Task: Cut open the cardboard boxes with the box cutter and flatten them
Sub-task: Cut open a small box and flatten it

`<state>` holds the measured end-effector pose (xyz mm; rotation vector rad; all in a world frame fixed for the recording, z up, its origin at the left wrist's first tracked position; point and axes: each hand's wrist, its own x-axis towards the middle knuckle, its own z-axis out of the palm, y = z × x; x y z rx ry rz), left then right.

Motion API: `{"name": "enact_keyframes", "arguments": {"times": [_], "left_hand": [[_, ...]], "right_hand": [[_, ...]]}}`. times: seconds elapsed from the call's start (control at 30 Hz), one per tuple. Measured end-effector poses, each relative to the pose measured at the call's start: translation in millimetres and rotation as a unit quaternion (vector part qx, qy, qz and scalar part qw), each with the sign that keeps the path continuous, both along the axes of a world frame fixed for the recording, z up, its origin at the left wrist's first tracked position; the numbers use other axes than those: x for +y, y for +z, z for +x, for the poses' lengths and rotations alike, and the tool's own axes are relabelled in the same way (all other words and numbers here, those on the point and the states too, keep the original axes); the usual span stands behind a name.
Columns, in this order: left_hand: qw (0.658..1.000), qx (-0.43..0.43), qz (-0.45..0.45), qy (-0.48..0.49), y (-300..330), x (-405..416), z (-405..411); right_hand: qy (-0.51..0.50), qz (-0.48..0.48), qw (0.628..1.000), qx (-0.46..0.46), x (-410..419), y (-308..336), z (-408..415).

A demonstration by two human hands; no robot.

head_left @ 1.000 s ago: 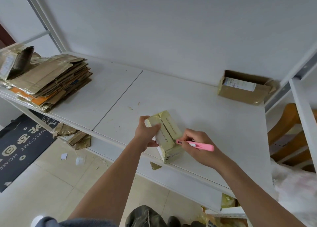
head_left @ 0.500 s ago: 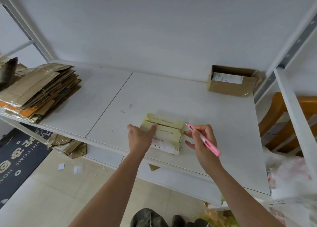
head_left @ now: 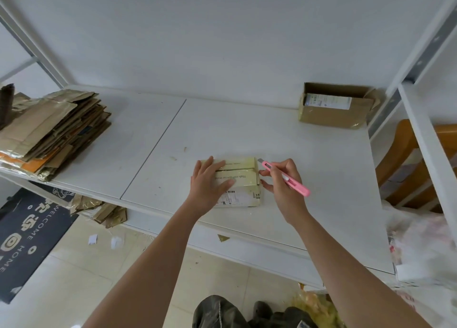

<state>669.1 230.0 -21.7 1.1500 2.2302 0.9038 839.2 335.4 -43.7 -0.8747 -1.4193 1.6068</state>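
Observation:
A small pale yellow cardboard box (head_left: 243, 181) lies on the white shelf (head_left: 309, 169) near its front edge, with printed text on top and a white label on its near face. My left hand (head_left: 210, 181) presses flat on the box's left half with straight fingers. My right hand (head_left: 282, 179) grips a pink box cutter (head_left: 286, 178) at the box's right end. The blade tip sits at the box's far right corner. A brown open cardboard box (head_left: 336, 107) stands at the back right of the shelf.
A stack of flattened cardboard (head_left: 52, 129) fills the shelf's left end. Cardboard scraps (head_left: 103, 210) lie on the floor under the shelf beside a dark welcome mat (head_left: 27, 238). A wooden chair (head_left: 415, 164) and white shelf posts (head_left: 425, 139) stand to the right.
The yellow box went from tilted in my left hand to lying flat on the shelf. My left hand now presses on top; my right hand brought the cutter to the box's right end.

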Motion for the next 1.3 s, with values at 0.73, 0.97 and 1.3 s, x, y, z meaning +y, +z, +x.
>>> {"name": "enact_keyframes", "arguments": {"times": [0.73,0.97,1.3], "left_hand": [[0.999,-0.019,0.026,0.019,-4.4,-0.3,3.9],[0.999,0.002,0.038,0.015,-7.2,1.0,5.0],[0.999,0.03,0.039,-0.001,-13.2,-1.6,6.2]], "right_hand": [[-0.018,0.034,0.997,-0.068,1.5,3.7,-2.9],[0.008,0.05,0.992,-0.118,9.3,16.7,-4.5],[0.052,0.075,0.987,-0.129,-9.1,14.2,20.0]]}}
